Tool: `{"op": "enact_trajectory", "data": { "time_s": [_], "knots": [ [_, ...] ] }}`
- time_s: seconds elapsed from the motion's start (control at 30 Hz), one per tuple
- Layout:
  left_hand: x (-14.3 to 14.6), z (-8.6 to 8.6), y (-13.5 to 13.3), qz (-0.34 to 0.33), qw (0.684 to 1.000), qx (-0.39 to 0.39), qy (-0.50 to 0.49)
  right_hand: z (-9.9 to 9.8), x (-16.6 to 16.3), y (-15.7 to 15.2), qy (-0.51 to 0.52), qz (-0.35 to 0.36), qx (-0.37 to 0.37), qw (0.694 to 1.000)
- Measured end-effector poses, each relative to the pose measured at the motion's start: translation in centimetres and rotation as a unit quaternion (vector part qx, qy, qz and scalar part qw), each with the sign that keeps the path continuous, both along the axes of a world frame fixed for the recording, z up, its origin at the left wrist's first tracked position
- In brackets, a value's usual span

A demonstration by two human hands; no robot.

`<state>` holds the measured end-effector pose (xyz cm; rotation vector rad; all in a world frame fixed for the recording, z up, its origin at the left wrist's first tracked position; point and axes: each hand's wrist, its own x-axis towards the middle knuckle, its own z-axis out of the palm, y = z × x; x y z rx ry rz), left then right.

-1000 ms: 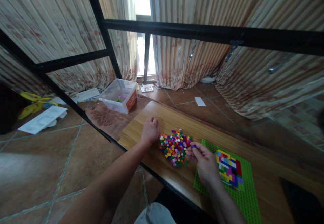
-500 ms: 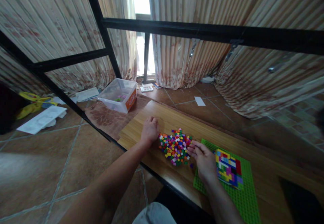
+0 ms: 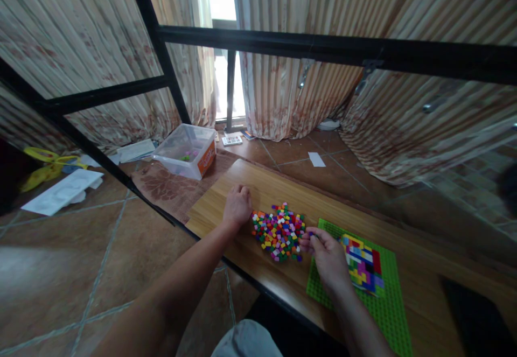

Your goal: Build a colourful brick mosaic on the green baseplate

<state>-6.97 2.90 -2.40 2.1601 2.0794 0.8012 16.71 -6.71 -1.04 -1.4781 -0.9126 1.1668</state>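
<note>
A loose heap of tiny multicoloured toy bricks [image 3: 278, 233] lies on the wooden tabletop. My left hand [image 3: 237, 206] rests on the wood at the heap's left side, fingers curled in; what they may hold is hidden. At the heap's right edge, my right hand [image 3: 325, 252] has its thumb and fingers pinched together, with a small dark purple brick [image 3: 312, 234] showing at the fingertips. Under and beyond this hand lies a green studded baseplate [image 3: 388, 303]. Joined bricks [image 3: 365, 265] form a colourful patch on it, partly covered by my right hand and wrist.
The wooden table [image 3: 238, 176] is long and narrow. A clear plastic bin [image 3: 186, 152] with a few pieces inside stands on a brown mat beyond it. A dark flat object [image 3: 474, 314] lies at the table's right. Black metal bars [image 3: 262, 42] cross in front of the curtains.
My right fingers have closed more tightly at the heap's edge, and a dark purple piece now shows between them. My left hand stays in place; the view has shifted slightly.
</note>
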Motion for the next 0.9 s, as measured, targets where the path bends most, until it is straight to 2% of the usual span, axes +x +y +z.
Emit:
{"op": "enact_trajectory", "data": {
  "time_s": [0.2,0.37,0.5,0.6,0.7,0.9],
  "knots": [
    [0.0,-0.1,-0.1,-0.004,1.000,0.006,0.007,-0.1,-0.3,0.1,-0.010,-0.006,0.004,1.000],
    [0.0,-0.2,0.0,-0.003,1.000,-0.001,0.005,0.1,-0.5,0.2,-0.129,0.018,-0.021,0.991],
    [0.0,-0.2,0.0,-0.005,1.000,-0.003,0.006,0.9,-0.6,0.2,-0.275,0.095,-0.049,0.955],
    [0.0,-0.1,0.0,-0.002,1.000,-0.003,0.005,1.5,-0.6,0.3,-0.374,0.142,-0.030,0.916],
    [0.0,-0.1,-0.1,-0.002,1.000,-0.003,0.006,2.0,-0.7,0.3,-0.423,0.156,-0.004,0.893],
    [0.0,-0.1,0.0,-0.002,1.000,-0.003,0.001,2.7,-1.5,0.8,-0.473,0.145,0.024,0.869]
  ]
}}
